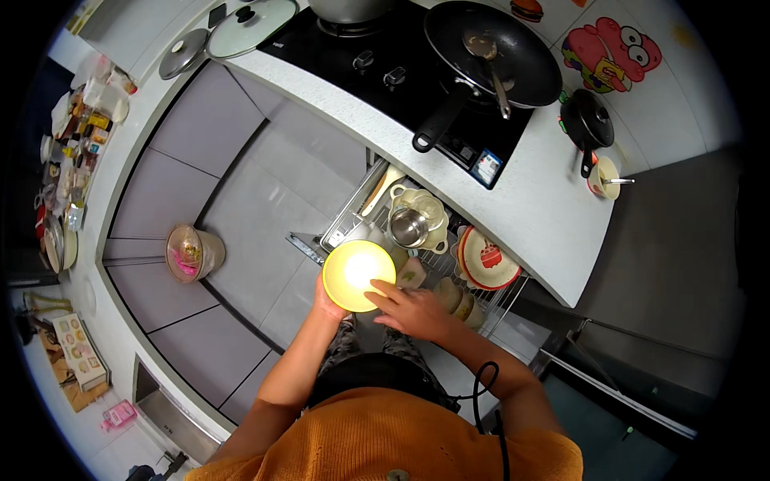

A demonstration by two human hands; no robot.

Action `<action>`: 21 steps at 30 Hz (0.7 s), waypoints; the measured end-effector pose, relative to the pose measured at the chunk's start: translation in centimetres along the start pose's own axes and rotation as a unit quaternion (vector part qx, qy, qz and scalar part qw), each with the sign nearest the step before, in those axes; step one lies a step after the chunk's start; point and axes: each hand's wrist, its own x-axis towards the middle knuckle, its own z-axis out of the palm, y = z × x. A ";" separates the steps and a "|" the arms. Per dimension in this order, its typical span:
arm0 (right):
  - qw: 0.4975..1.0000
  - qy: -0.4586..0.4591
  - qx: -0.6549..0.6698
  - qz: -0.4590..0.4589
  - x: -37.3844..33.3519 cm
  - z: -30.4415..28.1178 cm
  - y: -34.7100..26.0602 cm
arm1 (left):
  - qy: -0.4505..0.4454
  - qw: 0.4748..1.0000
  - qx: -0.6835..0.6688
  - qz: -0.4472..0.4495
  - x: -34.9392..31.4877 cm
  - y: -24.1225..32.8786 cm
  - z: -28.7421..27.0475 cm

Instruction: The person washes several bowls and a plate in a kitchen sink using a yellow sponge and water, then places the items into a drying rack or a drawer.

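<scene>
A round yellow bowl (353, 295) with a bright glare inside is held over the pulled-out drawer. My left hand (324, 301) grips its left side from below, with most of the fingers hidden under it. At the bowl's right edge, my right hand (413, 311) has fingertips inside the rim and other fingers outside it. Just beyond the bowl in the wire drawer basket (439, 260) sit a small metal bowl (408, 228) on scalloped cream dishes (429, 207). A red-rimmed plate (484, 268) stands to their right.
Above the drawer runs a white counter (553, 208) with a black hob (385, 104). A black frying pan (521, 76) holds a ladle (496, 76), its handle reaching over the hob's front. On the floor at left stands a bin (211, 255). A dark glass-fronted door (585, 425) is at lower right.
</scene>
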 end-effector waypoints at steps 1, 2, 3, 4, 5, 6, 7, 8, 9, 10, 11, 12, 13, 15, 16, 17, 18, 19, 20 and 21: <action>1.000 -0.004 -0.015 -0.001 0.1 0.4 0.1 | -0.006 1.000 0.006 -0.012 0.1 -0.1 0.2; 1.000 -0.006 -0.025 0.001 -0.1 0.8 0.4 | -0.012 1.000 0.013 -0.024 0.3 -0.3 0.5; 0.999 -0.008 -0.034 0.001 -0.3 1.3 0.5 | -0.009 0.999 0.007 -0.032 0.3 -0.3 0.5; 0.999 -0.010 -0.042 0.001 -0.3 1.5 0.6 | -0.005 0.999 0.001 -0.040 0.5 -0.3 0.5; 0.999 0.007 -0.036 -0.013 -0.3 1.6 0.8 | -0.001 0.999 -0.005 -0.048 0.6 -0.4 0.6; 0.999 0.024 -0.029 -0.027 -0.3 1.7 1.1 | -0.009 0.999 0.000 -0.051 0.7 -0.5 0.4; 0.998 0.040 -0.022 -0.041 -0.3 1.8 1.3 | -0.017 0.998 0.005 -0.053 0.8 -0.6 0.3; 0.998 0.042 -0.018 -0.042 -0.3 1.8 1.5 | -0.024 0.998 0.009 -0.056 0.8 -0.6 0.3; 0.998 0.043 -0.013 -0.042 -0.4 1.8 1.6 | -0.027 0.998 0.001 -0.062 0.8 -0.8 0.6; 0.998 0.043 -0.009 -0.042 -0.4 1.8 1.6 | -0.030 0.997 -0.008 -0.067 0.7 -0.9 1.1; 0.998 0.041 -0.016 -0.045 -0.5 1.8 1.6 | -0.032 0.997 -0.016 -0.073 0.7 -1.0 1.4; 0.998 0.039 -0.023 -0.049 -0.4 1.7 1.6 | -0.037 0.996 -0.020 -0.074 0.8 -1.1 1.3; 0.997 0.036 -0.030 -0.054 -0.3 1.6 1.5 | -0.043 0.996 -0.023 -0.075 0.7 -1.2 1.1; 0.999 0.034 -0.005 -0.036 -0.2 1.0 0.8 | -0.043 0.996 -0.026 -0.075 0.9 -1.2 0.7; 0.999 0.032 0.009 -0.027 -0.2 0.8 0.5 | -0.039 0.996 -0.027 -0.074 1.1 -1.2 0.4; 0.999 0.025 0.016 -0.011 -0.3 0.8 0.3 | -0.035 0.996 -0.027 -0.073 1.3 -1.2 0.2; 1.000 0.020 0.021 0.005 -0.3 0.7 0.3 | -0.037 0.997 -0.023 -0.070 1.5 -1.2 0.2; 0.999 0.015 0.027 0.020 -0.3 0.6 0.3 | -0.040 0.997 -0.019 -0.067 1.6 -1.2 0.3; 0.998 0.035 0.043 0.028 -0.2 0.7 0.4 | -0.042 0.997 -0.016 -0.064 1.7 -1.2 0.3; 0.996 0.056 0.060 0.037 -0.1 0.9 0.5 | -0.041 0.997 -0.018 -0.064 1.9 -1.2 0.1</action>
